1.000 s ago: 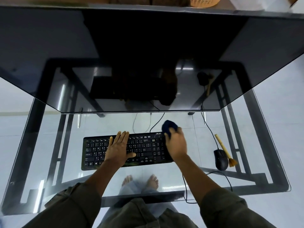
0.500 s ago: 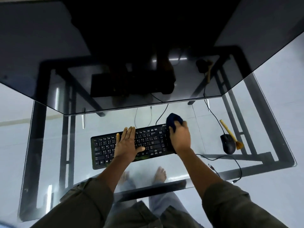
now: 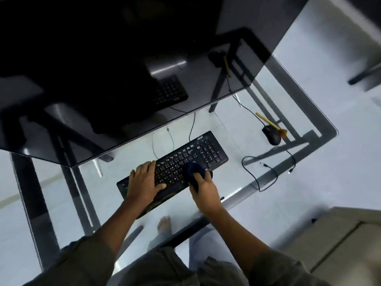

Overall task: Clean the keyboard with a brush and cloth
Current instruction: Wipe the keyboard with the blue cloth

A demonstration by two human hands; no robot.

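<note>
- While the right hand is bunched tight around a dark blue cloth, it presses that wad onto the keys near the middle-right of the keyboard.
- Left hand lies flat and open on the left half, gripping nothing, just pinning the board down.
- Keyboard sits at an angle on the glass desk, number pad end pointing away.
- Looks like the wiping step to me. Number pad side probably needs the next pass, so the cloth has to slide that way.
- Brush is parked well apart, leaning by the mouse, untouched.
- Loose cable curls just beside the keyboard, might snag.
</note>
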